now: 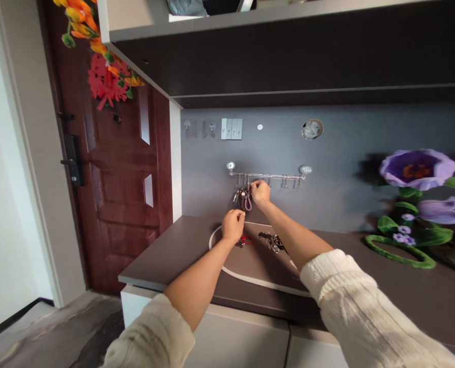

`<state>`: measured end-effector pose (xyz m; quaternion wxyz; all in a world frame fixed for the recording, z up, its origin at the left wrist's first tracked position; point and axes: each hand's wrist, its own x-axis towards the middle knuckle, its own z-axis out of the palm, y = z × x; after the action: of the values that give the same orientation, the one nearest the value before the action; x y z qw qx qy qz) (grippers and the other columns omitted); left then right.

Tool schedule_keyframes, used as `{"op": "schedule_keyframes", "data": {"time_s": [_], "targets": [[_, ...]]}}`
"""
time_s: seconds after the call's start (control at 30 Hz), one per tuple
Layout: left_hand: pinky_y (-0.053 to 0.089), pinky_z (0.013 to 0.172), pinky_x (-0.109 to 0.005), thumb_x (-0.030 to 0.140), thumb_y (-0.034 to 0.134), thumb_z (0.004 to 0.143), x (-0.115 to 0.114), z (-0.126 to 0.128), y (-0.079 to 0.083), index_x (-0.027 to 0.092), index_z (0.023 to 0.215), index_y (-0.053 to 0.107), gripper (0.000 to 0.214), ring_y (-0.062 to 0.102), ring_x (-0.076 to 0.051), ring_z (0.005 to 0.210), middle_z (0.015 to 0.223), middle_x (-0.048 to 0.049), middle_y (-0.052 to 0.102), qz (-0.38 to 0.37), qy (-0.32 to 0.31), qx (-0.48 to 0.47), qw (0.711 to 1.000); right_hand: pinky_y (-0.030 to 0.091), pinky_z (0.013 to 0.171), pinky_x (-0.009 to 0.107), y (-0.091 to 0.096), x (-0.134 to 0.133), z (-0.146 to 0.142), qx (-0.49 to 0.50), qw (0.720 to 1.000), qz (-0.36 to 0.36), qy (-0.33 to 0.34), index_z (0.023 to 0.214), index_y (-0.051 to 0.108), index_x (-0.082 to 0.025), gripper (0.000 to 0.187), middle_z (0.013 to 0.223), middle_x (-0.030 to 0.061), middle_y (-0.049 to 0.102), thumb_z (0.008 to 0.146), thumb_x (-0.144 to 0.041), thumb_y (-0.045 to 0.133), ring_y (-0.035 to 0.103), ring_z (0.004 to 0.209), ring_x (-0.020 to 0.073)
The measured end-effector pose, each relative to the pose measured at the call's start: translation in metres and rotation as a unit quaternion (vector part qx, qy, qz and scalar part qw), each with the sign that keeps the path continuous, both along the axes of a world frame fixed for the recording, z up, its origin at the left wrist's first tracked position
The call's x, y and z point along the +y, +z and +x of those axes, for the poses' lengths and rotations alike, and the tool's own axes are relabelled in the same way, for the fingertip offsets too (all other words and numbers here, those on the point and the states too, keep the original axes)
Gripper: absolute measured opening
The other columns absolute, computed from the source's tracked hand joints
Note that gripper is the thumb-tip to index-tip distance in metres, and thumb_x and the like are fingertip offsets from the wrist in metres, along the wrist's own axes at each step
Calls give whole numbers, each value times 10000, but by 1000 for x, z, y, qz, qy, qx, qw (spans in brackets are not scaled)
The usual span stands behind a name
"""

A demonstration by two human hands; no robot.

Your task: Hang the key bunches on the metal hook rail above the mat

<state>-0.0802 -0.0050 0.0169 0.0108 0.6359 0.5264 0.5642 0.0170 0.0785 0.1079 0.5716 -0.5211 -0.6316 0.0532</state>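
Observation:
My right hand [260, 193] is raised to the metal hook rail [267, 176] on the grey wall, fingers pinched on a bunch of keys with a pink loop [244, 199] that hangs from a hook. My left hand [233, 226] is closed just below that bunch, over a brown tray with a white rim [250, 278] on the counter. What its fingers hold is hidden. Under the left hand lies a red-tagged key set [244, 240]. Another bunch of dark keys [273, 241] lies in the tray to the right.
A dark counter [166, 255] runs along the wall over white cabinets. Purple artificial flowers [418, 174] stand at the right. A brown door [112, 168] with a black lock is at the left. Dark shelving overhangs above, with switches [231, 129] on the wall.

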Motion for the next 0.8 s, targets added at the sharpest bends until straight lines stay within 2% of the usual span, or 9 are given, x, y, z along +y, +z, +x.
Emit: {"op": "schedule_keyframes", "data": {"time_s": [0.23,0.4,0.8], "targets": [[406,694,-252,246,466,810,0,0,0,162,763,655,212,552,-136,721,765,-45,627,-2,-2,-4,1000,423,755,247,8,-4,-4,-41,999,-9,-12,799,648,-126,217,812,106,672,788,-207,447,607,791,165],[405,693,-250,244,466,810,-1,0,1,168,756,653,209,549,-135,722,763,-40,625,-3,-1,-7,1000,428,741,243,7,-1,-4,-39,999,-22,-21,749,659,-123,224,790,118,674,774,-191,447,615,787,176],[399,686,-248,240,458,815,-3,-1,2,167,761,651,212,536,-131,708,753,-38,621,-2,-1,7,1000,439,737,241,1,-3,-1,-47,998,-20,-24,761,652,-138,198,787,104,674,766,-206,467,618,788,170]]}}
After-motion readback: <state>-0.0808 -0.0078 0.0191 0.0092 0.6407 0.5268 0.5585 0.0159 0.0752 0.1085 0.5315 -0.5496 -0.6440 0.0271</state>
